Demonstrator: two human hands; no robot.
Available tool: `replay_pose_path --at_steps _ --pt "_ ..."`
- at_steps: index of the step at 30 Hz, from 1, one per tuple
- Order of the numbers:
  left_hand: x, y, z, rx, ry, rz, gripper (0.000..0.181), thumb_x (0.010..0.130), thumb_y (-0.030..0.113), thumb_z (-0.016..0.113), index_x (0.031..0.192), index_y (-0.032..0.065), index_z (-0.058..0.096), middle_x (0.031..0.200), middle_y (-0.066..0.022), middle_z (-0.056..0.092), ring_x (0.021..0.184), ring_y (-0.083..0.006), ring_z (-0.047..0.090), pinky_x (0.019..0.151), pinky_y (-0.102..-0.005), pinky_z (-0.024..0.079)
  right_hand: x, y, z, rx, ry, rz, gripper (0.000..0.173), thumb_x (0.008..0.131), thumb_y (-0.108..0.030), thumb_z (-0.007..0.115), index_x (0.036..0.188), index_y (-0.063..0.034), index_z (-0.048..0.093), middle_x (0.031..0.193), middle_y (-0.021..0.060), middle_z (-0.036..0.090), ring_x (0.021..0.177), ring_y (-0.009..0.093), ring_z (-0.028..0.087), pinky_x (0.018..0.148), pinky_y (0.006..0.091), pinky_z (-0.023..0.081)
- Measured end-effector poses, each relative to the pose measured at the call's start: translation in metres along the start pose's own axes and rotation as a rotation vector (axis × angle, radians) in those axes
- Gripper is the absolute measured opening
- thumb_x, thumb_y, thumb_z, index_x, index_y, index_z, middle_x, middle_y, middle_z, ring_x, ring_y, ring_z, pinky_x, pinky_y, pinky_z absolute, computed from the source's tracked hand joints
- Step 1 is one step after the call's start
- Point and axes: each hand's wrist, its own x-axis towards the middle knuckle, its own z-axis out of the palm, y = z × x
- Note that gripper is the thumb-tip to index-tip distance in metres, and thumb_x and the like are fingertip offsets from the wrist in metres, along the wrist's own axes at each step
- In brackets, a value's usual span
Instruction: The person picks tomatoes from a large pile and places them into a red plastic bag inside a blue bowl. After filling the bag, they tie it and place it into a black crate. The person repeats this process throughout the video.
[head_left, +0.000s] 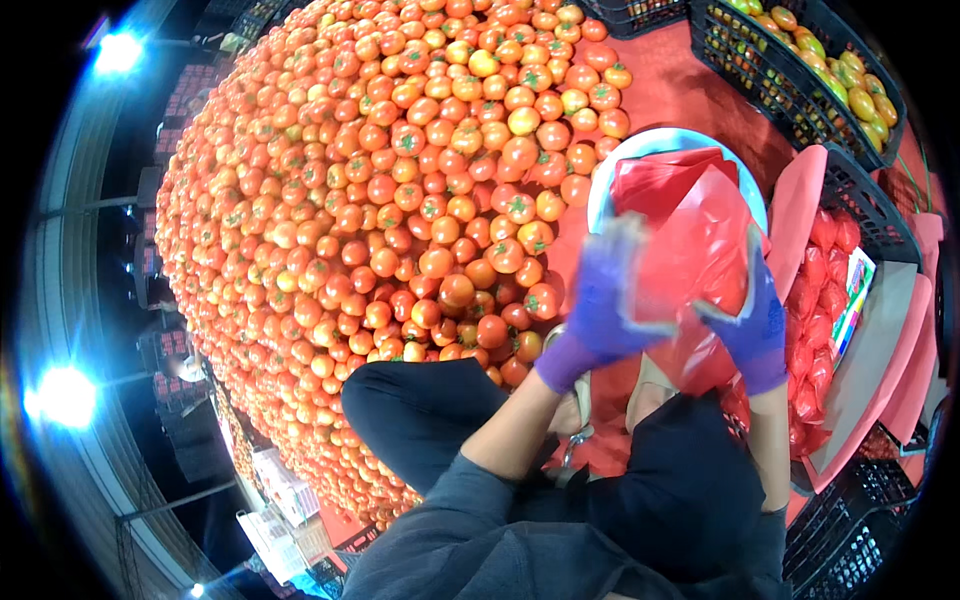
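A red plastic bag (675, 255) lies over a round light-blue basin (600, 191) and hangs down toward my knees. My left hand (611, 300), in a purple and grey work glove, is at the bag's left side, blurred, with its fingers spread; whether it grips the film is unclear. At the bag's right edge is my right hand (750, 322), gloved the same way, thumb and fingers apart around the plastic; its hold cannot be made out. A large heap of red and orange tomatoes (375, 210) spreads to the left of the basin.
Black plastic crates (780, 90) at the upper right hold greenish and orange tomatoes (832, 67). Filled red bags (817, 300) lie to my right, beside a grey board (870, 330) with pink edges. White baskets (274, 540) stand at the lower left. My feet rest on red sheeting.
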Motion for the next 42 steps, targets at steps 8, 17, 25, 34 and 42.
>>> replay_pose_path --at_steps 8,17,25,34,42 --pt "0.008 -0.071 -0.020 0.151 -0.319 -0.134 0.063 0.068 0.018 0.072 0.128 0.0118 0.051 0.100 -0.0088 0.063 0.083 -0.0288 0.059 0.094 -0.0432 0.041 -0.033 0.009 -0.008 0.254 -0.102 0.187 0.077 0.060 -0.010 0.075 0.128 0.0015 0.042 0.123 0.0122 0.050 0.104 0.021 0.055 0.088 0.0342 0.046" --pt "-0.045 -0.299 -0.168 1.367 -0.721 -0.280 0.022 0.085 0.030 0.052 0.088 0.0162 0.069 0.080 -0.0115 0.068 0.074 -0.0310 0.065 0.061 -0.0450 0.051 -0.064 0.130 -0.176 -1.018 0.763 0.076 0.064 0.064 -0.028 0.083 0.113 -0.0006 0.052 0.105 0.0169 0.057 0.097 0.034 0.055 0.086 0.0389 0.045" --pt "-0.034 -0.254 -0.174 0.605 -0.197 -0.278 0.039 0.067 0.016 0.073 0.098 -0.0003 0.058 0.093 -0.0144 0.061 0.086 -0.0256 0.061 0.081 -0.0381 0.049 -0.085 0.296 -0.159 -0.267 0.581 0.662 0.065 0.075 -0.036 0.074 0.122 0.0007 0.049 0.119 0.0231 0.053 0.113 0.033 0.052 0.097 0.0402 0.040" --pt "0.012 -0.162 -0.019 -1.174 0.054 -0.729 0.050 0.092 0.051 0.046 0.117 0.0091 0.051 0.112 -0.0145 0.059 0.092 -0.0246 0.059 0.079 -0.0368 0.050 -0.060 0.278 -0.112 -0.808 0.635 0.262 0.043 0.087 -0.022 0.059 0.122 0.0024 0.051 0.114 0.0248 0.056 0.108 0.040 0.052 0.096 0.0417 0.041" --pt "0.058 -0.115 0.199 0.422 -0.142 0.098 0.059 0.073 0.026 0.073 0.126 0.0126 0.050 0.134 -0.0221 0.040 0.121 -0.0435 0.038 0.104 -0.0497 0.030 -0.079 0.273 -0.128 -0.712 0.505 0.374 0.041 0.088 -0.020 0.057 0.124 -0.0003 0.050 0.122 0.0239 0.052 0.114 0.040 0.049 0.098 0.0429 0.039"
